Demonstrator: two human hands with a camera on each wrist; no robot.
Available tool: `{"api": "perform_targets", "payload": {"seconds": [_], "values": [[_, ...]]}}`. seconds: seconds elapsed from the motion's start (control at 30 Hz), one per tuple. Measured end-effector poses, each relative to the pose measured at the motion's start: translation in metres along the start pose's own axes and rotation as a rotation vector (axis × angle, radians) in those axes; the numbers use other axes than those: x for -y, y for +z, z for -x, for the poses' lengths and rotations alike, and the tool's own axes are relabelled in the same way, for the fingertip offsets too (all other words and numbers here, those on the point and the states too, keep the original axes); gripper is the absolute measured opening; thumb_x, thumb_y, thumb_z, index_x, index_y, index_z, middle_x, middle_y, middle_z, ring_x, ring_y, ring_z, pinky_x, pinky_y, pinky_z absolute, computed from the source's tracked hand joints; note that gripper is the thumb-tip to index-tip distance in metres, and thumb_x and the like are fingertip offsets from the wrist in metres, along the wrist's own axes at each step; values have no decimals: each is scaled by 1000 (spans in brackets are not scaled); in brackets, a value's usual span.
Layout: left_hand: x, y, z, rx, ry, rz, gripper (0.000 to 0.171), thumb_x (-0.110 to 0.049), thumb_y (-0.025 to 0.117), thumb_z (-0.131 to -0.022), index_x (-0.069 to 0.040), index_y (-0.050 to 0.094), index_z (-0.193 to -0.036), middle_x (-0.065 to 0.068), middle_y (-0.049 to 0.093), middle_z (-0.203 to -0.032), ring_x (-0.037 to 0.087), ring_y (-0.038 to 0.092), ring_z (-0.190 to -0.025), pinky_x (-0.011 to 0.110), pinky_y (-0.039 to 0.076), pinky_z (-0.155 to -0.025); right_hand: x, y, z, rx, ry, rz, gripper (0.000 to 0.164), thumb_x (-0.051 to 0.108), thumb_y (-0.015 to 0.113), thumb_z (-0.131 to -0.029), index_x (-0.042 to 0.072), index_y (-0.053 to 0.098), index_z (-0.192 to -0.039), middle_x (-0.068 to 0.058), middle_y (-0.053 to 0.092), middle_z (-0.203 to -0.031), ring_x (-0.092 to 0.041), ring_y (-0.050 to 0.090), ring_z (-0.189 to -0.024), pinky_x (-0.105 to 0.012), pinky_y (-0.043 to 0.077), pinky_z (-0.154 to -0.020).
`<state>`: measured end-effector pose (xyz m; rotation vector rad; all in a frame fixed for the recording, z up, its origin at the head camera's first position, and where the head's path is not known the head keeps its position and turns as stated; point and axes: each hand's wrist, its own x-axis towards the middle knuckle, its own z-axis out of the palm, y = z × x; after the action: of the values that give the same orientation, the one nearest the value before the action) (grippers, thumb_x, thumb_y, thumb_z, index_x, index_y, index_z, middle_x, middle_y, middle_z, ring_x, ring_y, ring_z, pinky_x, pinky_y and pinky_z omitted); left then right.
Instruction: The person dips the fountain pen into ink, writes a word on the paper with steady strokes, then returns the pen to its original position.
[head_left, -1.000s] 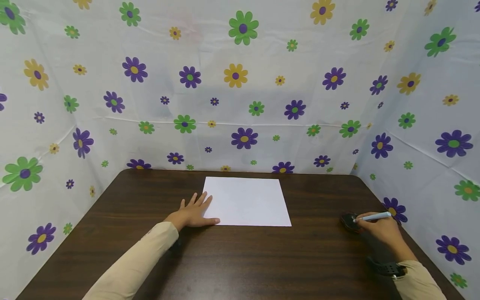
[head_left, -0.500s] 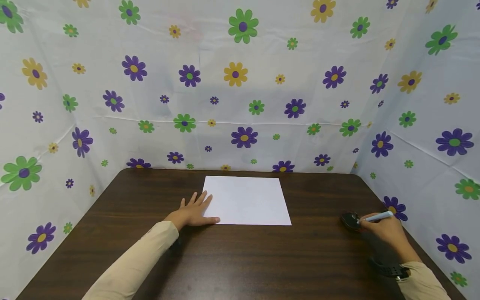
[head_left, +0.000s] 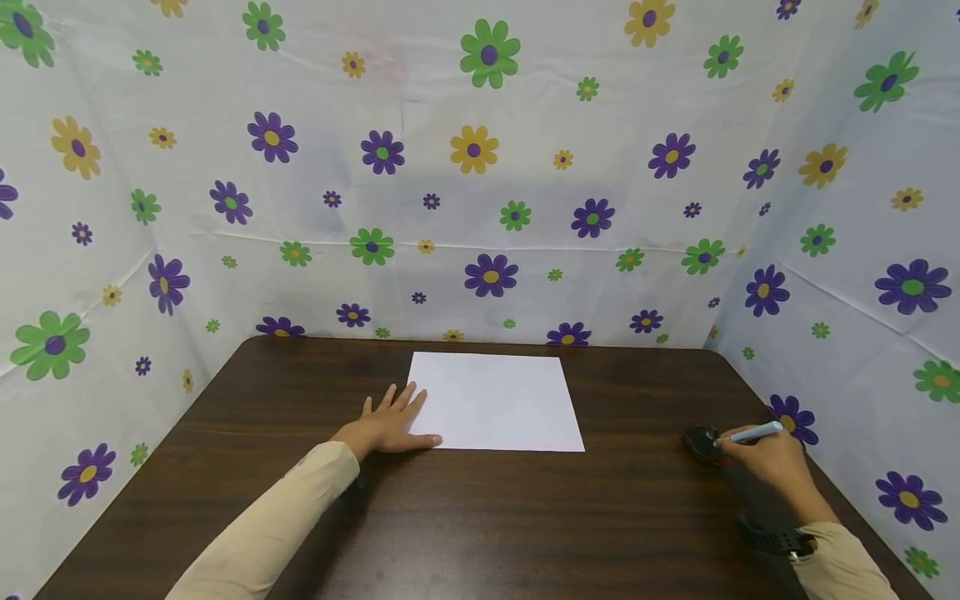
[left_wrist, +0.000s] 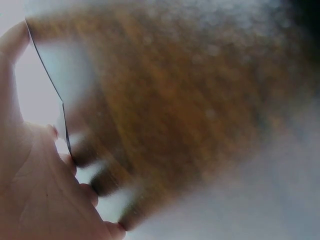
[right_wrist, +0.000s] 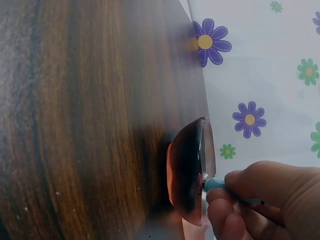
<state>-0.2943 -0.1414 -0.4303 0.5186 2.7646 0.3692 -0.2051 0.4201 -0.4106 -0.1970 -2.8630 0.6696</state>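
Observation:
A blank white sheet of paper lies on the dark wooden table. My left hand rests with spread fingers on its lower left corner, thumb along the near edge. The left wrist view shows the open palm close up. On the right, my right hand pinches a light-blue pen between thumb and fingers. The pen's dark tip end is at a small dark bowl. In the right wrist view the glossy, see-through bowl sits right by the fingertips, and the fingers hide most of the pen.
A white cloth with purple, green and yellow flowers hangs behind the table and along both sides. The table's right edge runs close by my right hand. A dark watch is on the right wrist.
My right hand has shifted very slightly to the right with the pen, its tip end staying at the bowl. The left hand and the paper have not moved.

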Motion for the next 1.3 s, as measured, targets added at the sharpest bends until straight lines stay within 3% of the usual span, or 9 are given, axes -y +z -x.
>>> {"api": "perform_targets", "payload": {"seconds": [0.37,0.5,0.73,0.9,1.03,1.17,1.3], "values": [[0,0,0,16,2,10,104,-77,47,-80,-14,11,-155,13,0,-161,44,-4,-145,69,-6,-107,14,1,-3,-95,-15,-89,27,30,70,-86,3,76,-91,-3,69,-67,-9,55,-57,-27,42,-52],[1,1,-1,16,-1,7,104,-78,46,-80,-14,11,-155,13,-1,-161,43,-4,-145,69,-6,-107,34,3,-10,-108,-32,-159,31,30,70,-88,1,75,-95,-6,71,-71,-8,58,-55,-27,46,-48],[0,1,-1,1,0,7,99,-73,49,-83,-15,14,-155,13,2,-161,44,0,-145,71,-1,-107,83,25,-30,-131,-64,-198,24,27,71,-86,5,76,-93,-4,71,-71,-11,62,-60,-26,48,-54],[3,5,-2,-2,9,23,104,-78,47,-80,-14,14,-155,13,2,-161,45,-2,-144,71,-4,-106,123,49,-44,-70,-88,-350,21,22,72,-85,3,75,-94,-6,72,-74,-20,67,-65,-24,50,-53],[3,4,-1,-5,8,36,106,-80,47,-78,-14,15,-155,13,2,-161,45,-2,-144,71,-6,-106,152,73,-55,4,-93,-516,23,20,73,-85,0,73,-97,-10,73,-81,-25,71,-73,-31,57,-64],[7,7,-4,-19,12,32,107,-82,45,-77,-16,14,-155,13,2,-161,45,-3,-144,71,-7,-105,178,97,-64,52,-97,-617,24,16,74,-84,-2,72,-99,-14,73,-85,-22,71,-73,-39,58,-72],[5,6,-4,-19,11,31,106,-81,46,-78,-16,14,-155,13,2,-161,46,-2,-144,71,-6,-106,203,116,-70,97,-121,-677,22,12,73,-84,-4,72,-99,-16,73,-88,-19,71,-74,-32,58,-70]]}}
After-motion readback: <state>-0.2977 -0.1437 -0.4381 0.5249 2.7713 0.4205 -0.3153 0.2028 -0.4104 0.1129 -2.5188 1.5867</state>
